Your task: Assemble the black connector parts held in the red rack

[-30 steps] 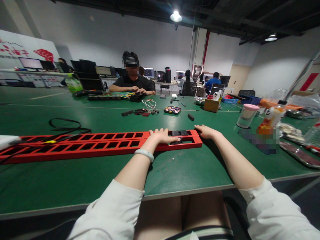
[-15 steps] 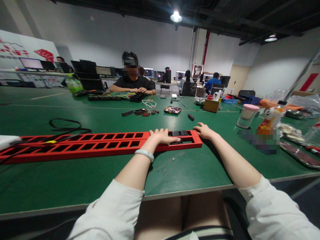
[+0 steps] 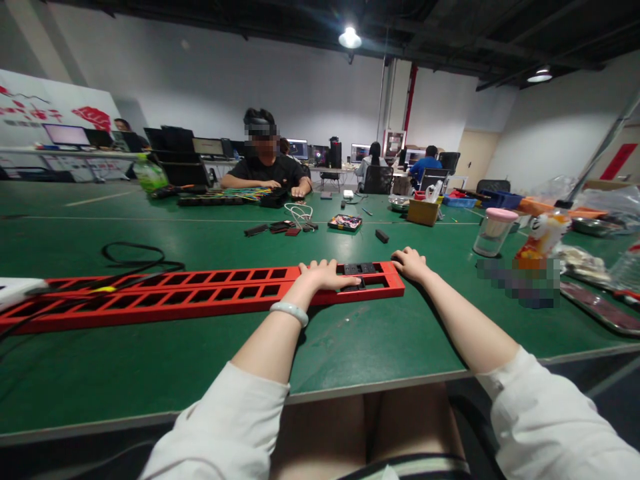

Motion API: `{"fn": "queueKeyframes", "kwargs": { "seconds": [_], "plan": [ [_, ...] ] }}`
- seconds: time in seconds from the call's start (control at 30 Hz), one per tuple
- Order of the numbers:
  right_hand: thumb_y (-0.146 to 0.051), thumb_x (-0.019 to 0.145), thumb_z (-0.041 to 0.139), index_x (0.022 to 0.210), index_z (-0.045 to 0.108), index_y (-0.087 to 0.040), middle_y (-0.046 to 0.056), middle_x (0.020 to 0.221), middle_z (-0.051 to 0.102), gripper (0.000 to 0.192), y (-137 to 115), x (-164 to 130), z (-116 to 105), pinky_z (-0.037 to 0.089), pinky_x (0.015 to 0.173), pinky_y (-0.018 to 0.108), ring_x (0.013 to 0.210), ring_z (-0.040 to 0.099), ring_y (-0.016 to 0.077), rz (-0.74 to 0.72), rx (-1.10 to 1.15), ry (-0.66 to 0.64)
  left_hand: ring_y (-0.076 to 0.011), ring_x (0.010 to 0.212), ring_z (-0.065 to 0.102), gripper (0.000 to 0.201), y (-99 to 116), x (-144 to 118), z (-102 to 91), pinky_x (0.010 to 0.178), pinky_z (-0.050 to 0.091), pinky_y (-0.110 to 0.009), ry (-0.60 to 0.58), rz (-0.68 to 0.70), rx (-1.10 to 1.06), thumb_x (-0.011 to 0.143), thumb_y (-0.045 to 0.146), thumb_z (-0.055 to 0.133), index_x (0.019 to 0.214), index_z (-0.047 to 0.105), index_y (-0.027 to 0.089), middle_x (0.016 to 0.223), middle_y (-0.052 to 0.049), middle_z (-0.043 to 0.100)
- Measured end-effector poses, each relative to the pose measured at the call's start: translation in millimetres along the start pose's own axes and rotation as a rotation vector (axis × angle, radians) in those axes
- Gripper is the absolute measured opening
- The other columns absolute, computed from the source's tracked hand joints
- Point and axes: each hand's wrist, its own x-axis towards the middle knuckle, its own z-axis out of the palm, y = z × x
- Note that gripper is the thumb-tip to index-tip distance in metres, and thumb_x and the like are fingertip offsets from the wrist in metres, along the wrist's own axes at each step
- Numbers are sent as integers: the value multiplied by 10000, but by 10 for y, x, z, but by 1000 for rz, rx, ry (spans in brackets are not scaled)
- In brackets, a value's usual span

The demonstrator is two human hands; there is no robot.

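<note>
A long red slotted frame [image 3: 200, 291] lies across the green table [image 3: 360, 333] in front of me. My left hand [image 3: 325, 275] rests flat on its right part, fingers pressing a small black piece [image 3: 356, 284] in a slot. Two more black pieces [image 3: 359, 269] sit in the slots of the far row. My right hand [image 3: 411, 262] curls over the frame's right end and steadies it.
A black cable [image 3: 135, 257] loops at the left. Loose black parts [image 3: 273, 228], a small tray [image 3: 345, 221] and a yellow box [image 3: 424, 211] lie farther back. A pink-lidded jar [image 3: 493, 232] and bags stand at the right. A person [image 3: 265, 167] works opposite.
My view tilted slightly. My right hand edged a little along the frame's end; the left hand stays on the black piece.
</note>
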Motion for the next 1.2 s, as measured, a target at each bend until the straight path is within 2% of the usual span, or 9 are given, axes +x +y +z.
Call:
{"fn": "queueKeyframes", "kwargs": {
  "seconds": [0.3, 0.5, 0.73, 0.9, 0.97, 1.03, 1.13, 1.2],
  "plan": [
    [-533, 807, 359, 993, 538, -218, 91, 1015, 475, 408, 12, 1, 64, 391, 703, 316, 900, 475, 200, 61, -14, 126, -417, 1164, 298, 949, 6, -2, 4, 895, 150, -605, -8, -11, 26, 515, 819, 335, 1245, 404, 217, 1297, -172, 380],
    [-562, 792, 360, 917, 526, -176, 97, 930, 535, 438, -13, -25, 59, 385, 703, 307, 867, 497, 204, 44, -45, 133, -426, 1174, 288, 972, 51, -104, -75, 897, 151, -596, -12, 0, 9, 505, 822, 346, 1241, 410, 192, 1301, -199, 364],
    [-539, 787, 375, 842, 545, -172, 67, 816, 566, 409, 116, -15, 90, 397, 692, 279, 782, 529, 173, 14, 239, 283, -439, 1174, 279, 957, 54, -135, -79, 890, 141, -604, 17, 10, -48, 491, 811, 394, 1213, 450, 185, 1288, -212, 377],
    [-518, 775, 412, 806, 559, -166, 60, 776, 568, 383, 144, -50, -27, 406, 689, 279, 744, 525, 170, -56, 321, 368, -418, 1139, 331, 874, 56, -149, -89, 877, 152, -619, 31, 38, -26, 550, 778, 395, 1191, 460, 188, 1247, -206, 422],
    [-509, 768, 437, 827, 565, -165, 65, 816, 562, 372, 87, -118, -120, 410, 693, 276, 760, 523, 170, -115, 294, 383, -396, 1130, 348, 832, 91, -178, -112, 886, 183, -593, 73, 104, -27, 586, 743, 413, 1219, 429, 204, 1234, -183, 440],
    [-498, 755, 474, 913, 561, -171, 75, 894, 553, 373, -16, -206, -219, 414, 708, 280, 796, 524, 176, -226, 255, 389, -360, 1129, 363, 767, 160, -228, -144, 905, 240, -516, 162, 238, -47, 627, 674, 454, 1238, 406, 213, 1236, -153, 444],
    [-477, 746, 507, 984, 550, -170, 93, 942, 548, 391, -222, -339, -333, 414, 756, 292, 850, 520, 190, -412, 209, 393, -289, 1075, 434, 558, 328, -340, -194, 905, 304, -373, 281, 449, -112, 690, 458, 516, 1176, 474, 188, 1166, -117, 503],
    [-468, 741, 517, 1027, 535, -162, 107, 969, 547, 419, -355, -407, -372, 413, 781, 310, 885, 514, 204, -517, 191, 393, -248, 989, 496, 439, 460, -420, -213, 850, 350, -312, 312, 515, -212, 709, 333, 506, 1122, 513, 184, 1073, -95, 558]
  ]
}}
